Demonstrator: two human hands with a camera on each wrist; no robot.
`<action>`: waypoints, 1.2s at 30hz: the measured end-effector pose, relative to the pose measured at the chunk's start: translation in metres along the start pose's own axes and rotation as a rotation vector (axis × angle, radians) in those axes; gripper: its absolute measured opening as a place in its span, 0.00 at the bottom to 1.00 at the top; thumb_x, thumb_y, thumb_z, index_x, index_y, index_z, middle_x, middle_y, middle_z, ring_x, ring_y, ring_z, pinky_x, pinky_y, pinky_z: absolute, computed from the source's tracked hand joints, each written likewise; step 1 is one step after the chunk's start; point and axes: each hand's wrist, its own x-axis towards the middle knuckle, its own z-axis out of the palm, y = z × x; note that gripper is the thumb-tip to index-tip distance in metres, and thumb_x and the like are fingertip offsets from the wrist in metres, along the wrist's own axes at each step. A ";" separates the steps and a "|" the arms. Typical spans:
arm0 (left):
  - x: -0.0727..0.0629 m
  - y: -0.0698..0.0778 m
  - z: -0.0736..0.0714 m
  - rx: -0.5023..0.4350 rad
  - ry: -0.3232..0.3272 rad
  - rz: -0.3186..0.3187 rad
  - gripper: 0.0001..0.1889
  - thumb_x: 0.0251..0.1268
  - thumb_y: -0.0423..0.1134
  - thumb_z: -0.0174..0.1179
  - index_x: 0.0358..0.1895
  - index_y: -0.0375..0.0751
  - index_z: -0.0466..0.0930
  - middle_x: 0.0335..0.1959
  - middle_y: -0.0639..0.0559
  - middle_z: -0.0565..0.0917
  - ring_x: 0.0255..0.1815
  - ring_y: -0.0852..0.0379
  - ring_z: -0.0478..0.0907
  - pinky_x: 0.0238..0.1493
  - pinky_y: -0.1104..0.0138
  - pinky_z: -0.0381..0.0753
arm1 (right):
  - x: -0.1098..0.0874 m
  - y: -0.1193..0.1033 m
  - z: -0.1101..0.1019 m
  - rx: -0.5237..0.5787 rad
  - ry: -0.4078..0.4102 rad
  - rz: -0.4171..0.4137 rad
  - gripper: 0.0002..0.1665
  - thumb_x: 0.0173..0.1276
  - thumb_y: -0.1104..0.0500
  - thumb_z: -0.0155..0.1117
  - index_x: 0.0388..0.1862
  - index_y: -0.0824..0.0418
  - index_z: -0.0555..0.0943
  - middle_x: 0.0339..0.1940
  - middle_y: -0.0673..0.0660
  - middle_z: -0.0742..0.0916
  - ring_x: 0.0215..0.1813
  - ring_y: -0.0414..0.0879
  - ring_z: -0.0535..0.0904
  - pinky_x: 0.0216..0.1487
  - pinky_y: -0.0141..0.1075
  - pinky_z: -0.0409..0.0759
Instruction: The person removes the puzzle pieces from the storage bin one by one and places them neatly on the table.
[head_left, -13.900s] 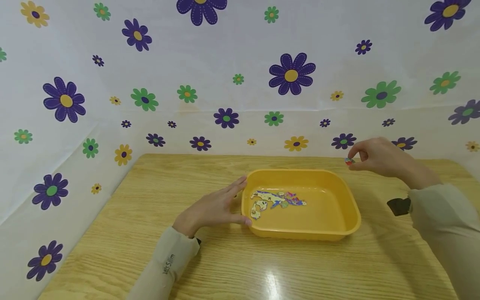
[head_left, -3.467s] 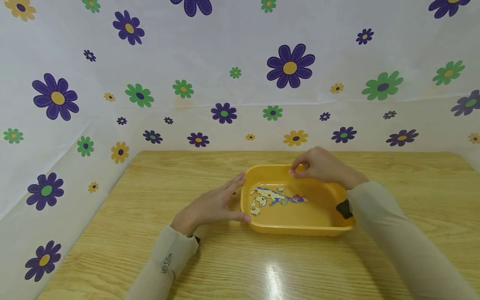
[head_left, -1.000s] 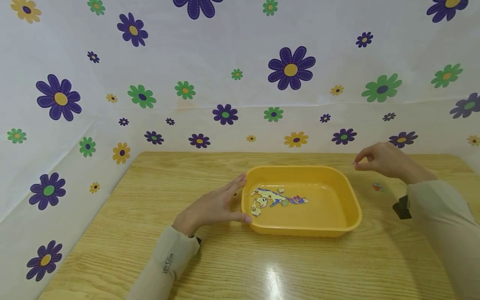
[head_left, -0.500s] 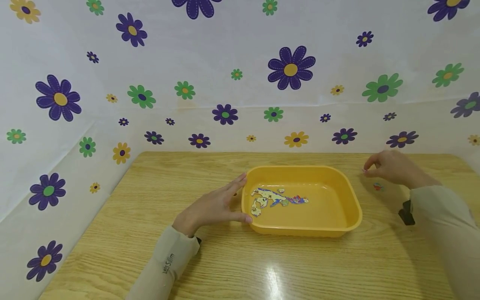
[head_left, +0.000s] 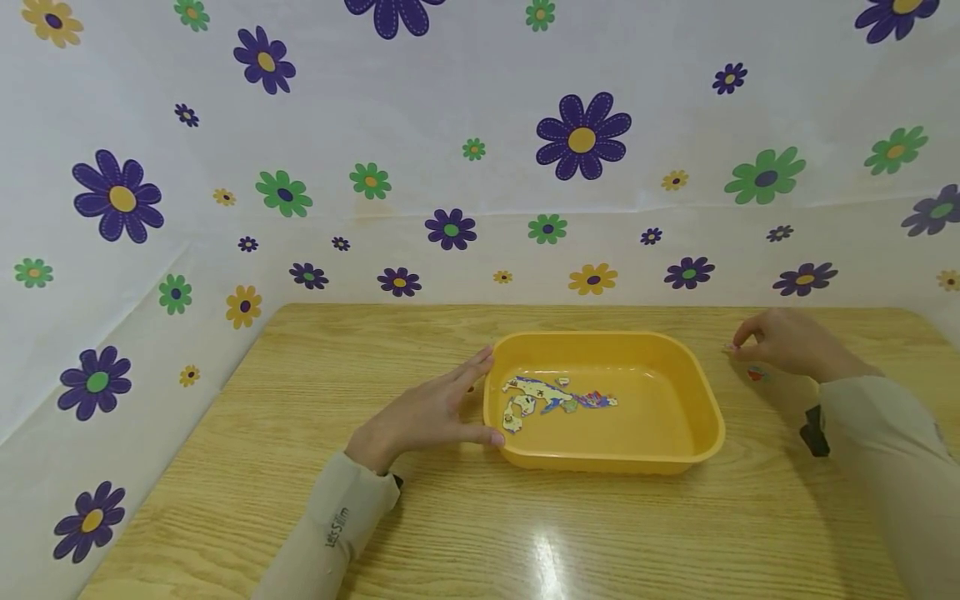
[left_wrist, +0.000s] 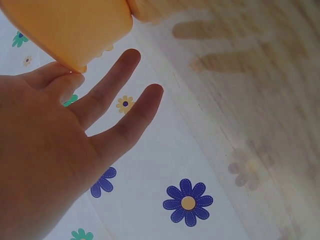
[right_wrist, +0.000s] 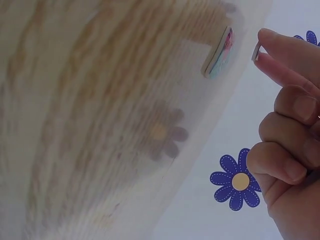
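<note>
My right hand (head_left: 783, 342) pinches a small flat puzzle piece (right_wrist: 256, 51) between thumb and index finger, low over the table right of the yellow tray (head_left: 615, 463). Its other fingers are curled in. Just in front of that hand, a red and blue puzzle piece (head_left: 756, 374) lies on the table; the right wrist view shows its thick pale edge. My left hand (head_left: 427, 417) rests with spread, fairly straight fingers against the tray's left end, thumb at the near corner. Inside the tray, several irregular puzzle pieces (head_left: 536, 390) in cream, blue and pink lie toward the left.
The wood-grain table (head_left: 420, 533) reaches back to a white cloth (head_left: 480, 92) printed with purple, green and yellow flowers. This cloth also hangs along the left side. A dark strap end (head_left: 814, 432) hangs from the right sleeve.
The red and blue piece, earlier pinched by my right hand, lies on the table. That hand has since lifted another piece from the tray, carried it right and lowered it. My left hand stays put.
</note>
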 end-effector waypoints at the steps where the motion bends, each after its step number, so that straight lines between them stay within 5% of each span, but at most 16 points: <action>1: 0.000 0.000 0.000 0.001 0.002 0.002 0.58 0.58 0.64 0.70 0.83 0.43 0.46 0.84 0.55 0.42 0.81 0.50 0.48 0.76 0.49 0.56 | 0.000 0.000 0.000 0.000 0.000 -0.003 0.10 0.64 0.59 0.71 0.35 0.67 0.88 0.38 0.66 0.89 0.36 0.53 0.79 0.39 0.50 0.81; 8: -0.001 -0.001 0.001 0.001 0.004 -0.001 0.58 0.58 0.64 0.70 0.83 0.43 0.46 0.84 0.57 0.42 0.81 0.51 0.48 0.76 0.49 0.57 | -0.001 -0.002 -0.003 0.005 -0.016 0.021 0.17 0.65 0.54 0.72 0.37 0.70 0.87 0.37 0.65 0.88 0.35 0.52 0.78 0.38 0.49 0.80; 17: -0.002 -0.001 0.000 -0.001 0.004 -0.001 0.58 0.58 0.64 0.70 0.83 0.43 0.46 0.84 0.58 0.42 0.81 0.50 0.49 0.76 0.49 0.57 | 0.000 -0.008 -0.011 -0.009 0.034 -0.039 0.15 0.65 0.60 0.73 0.39 0.74 0.86 0.35 0.65 0.88 0.32 0.50 0.77 0.34 0.44 0.80; 24: -0.001 -0.001 0.001 -0.003 0.004 0.002 0.58 0.58 0.64 0.70 0.83 0.43 0.46 0.84 0.56 0.42 0.81 0.50 0.49 0.76 0.49 0.57 | 0.003 -0.023 -0.022 0.043 0.072 -0.037 0.14 0.66 0.63 0.72 0.43 0.75 0.85 0.35 0.67 0.87 0.34 0.54 0.80 0.40 0.52 0.84; 30: -0.001 -0.001 0.000 0.001 -0.002 -0.017 0.58 0.58 0.64 0.70 0.83 0.46 0.45 0.83 0.60 0.41 0.81 0.52 0.48 0.76 0.50 0.56 | 0.005 -0.037 -0.028 0.073 0.134 -0.075 0.14 0.65 0.63 0.72 0.44 0.73 0.86 0.16 0.48 0.71 0.22 0.42 0.62 0.25 0.34 0.62; 36: -0.001 -0.001 0.000 0.005 0.001 0.006 0.57 0.59 0.64 0.69 0.83 0.43 0.46 0.84 0.56 0.42 0.81 0.48 0.49 0.76 0.48 0.57 | 0.007 -0.048 -0.033 0.089 0.183 -0.123 0.12 0.65 0.63 0.73 0.43 0.70 0.87 0.15 0.48 0.67 0.19 0.39 0.58 0.24 0.33 0.58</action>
